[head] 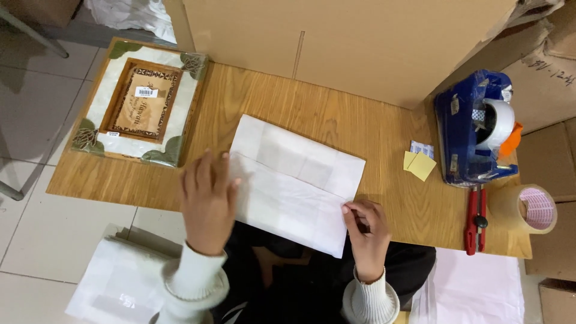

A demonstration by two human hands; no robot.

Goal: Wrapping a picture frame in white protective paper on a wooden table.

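Wooden desk point(384, 138) carries a folded white paper sheet point(294, 180) at its near edge, a framed picture point(144, 99) to the left. Left hand point(207, 201) presses flat, fingers spread, on the sheet's left end; right hand point(366, 225) pinches its right corner.

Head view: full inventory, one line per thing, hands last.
folded paper: 1, white, table centre, under both hands
picture frame: 1, pale with brown middle, table's left end
tape dispenser: 1, blue, right end
tape roll: 1, clear-tan, right front corner
red-handled tool: 1, beside the roll
yellow notes: small stack, left of dispenser
cardboard sheet: 1, brown, behind table
table: 1, wood
left hand: flat on paper's left edge
right hand: pinching paper's right edge
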